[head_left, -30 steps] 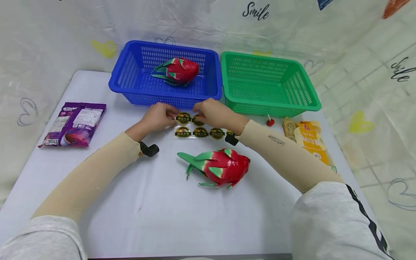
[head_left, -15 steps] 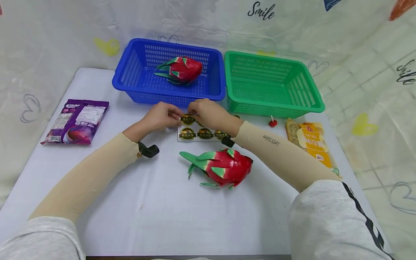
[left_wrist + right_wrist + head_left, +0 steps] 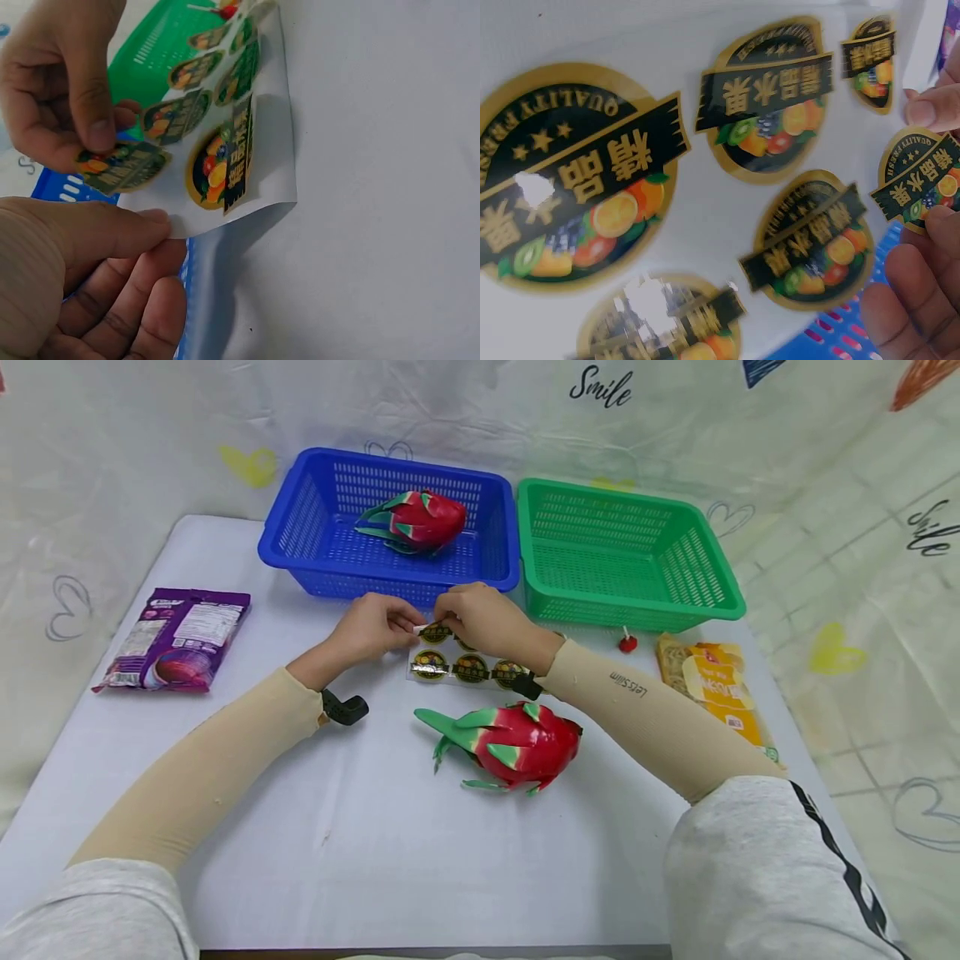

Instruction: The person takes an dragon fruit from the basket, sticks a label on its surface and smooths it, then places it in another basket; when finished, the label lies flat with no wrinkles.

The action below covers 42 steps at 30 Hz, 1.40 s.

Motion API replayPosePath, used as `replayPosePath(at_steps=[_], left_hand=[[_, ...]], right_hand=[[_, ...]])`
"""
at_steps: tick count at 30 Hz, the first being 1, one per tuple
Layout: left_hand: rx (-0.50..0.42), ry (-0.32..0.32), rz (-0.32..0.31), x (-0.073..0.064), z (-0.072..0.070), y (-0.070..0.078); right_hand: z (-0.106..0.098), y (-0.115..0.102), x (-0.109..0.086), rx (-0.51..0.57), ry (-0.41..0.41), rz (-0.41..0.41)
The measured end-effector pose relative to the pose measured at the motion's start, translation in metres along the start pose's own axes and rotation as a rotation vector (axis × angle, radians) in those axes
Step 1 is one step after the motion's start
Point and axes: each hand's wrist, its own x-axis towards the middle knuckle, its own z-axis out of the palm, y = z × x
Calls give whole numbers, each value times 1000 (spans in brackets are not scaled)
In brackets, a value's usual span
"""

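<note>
Sticker sheet (image 3: 274, 150), white with round black-and-gold labels, lay on the counter (image 3: 420, 860) between the blue basket (image 3: 337, 585) and a red dragon fruit (image 3: 521, 745) with green scales. Its end by the hands was raised off the surface. The left hand (image 3: 375, 628) pinched that end, thumb on top and fingers beneath. The right hand (image 3: 495, 622) held one sticker (image 3: 915, 176) between thumb and fingertip; this label reached past the sheet's edge, and I could not tell whether it was fully free. The other labels showed fruit pictures beneath dark banners, some of them catching glare.

A second dragon fruit (image 3: 431, 520) lay on its side inside the blue basket. Just beside that basket stood a green basket (image 3: 630, 610). A purple bag (image 3: 180, 639) lay at the left side of the counter, and a yellow package (image 3: 720, 685) at the right, near a small red object (image 3: 627, 644) with a white stem. Beige coverings (image 3: 217, 760) wrapped both forearms below grey sleeves (image 3: 750, 868).
</note>
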Motion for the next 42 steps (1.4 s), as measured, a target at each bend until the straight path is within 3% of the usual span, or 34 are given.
replayPosePath(at_steps=[10, 16, 20, 23, 26, 30, 36, 42], left_hand=[[51, 74, 3, 1, 9, -5], [112, 62, -17, 0, 4, -6], [157, 73, -1, -5, -2, 0], [174, 105, 21, -13, -5, 13], [182, 155, 76, -23, -5, 31], [114, 176, 174, -39, 1, 60], [-30, 15, 352, -61, 20, 97], [1, -85, 476, -75, 43, 112]], right_hand=[[-13, 6, -28, 134, 107, 12], [-27, 4, -53, 214, 164, 30], [-39, 1, -71, 310, 178, 78], [-49, -1, -82, 380, 198, 89], [-57, -3, -93, 421, 206, 92], [-63, -6, -110, 435, 203, 98], [-58, -11, -137, 433, 201, 75], [-54, -20, -162, 480, 204, 68]])
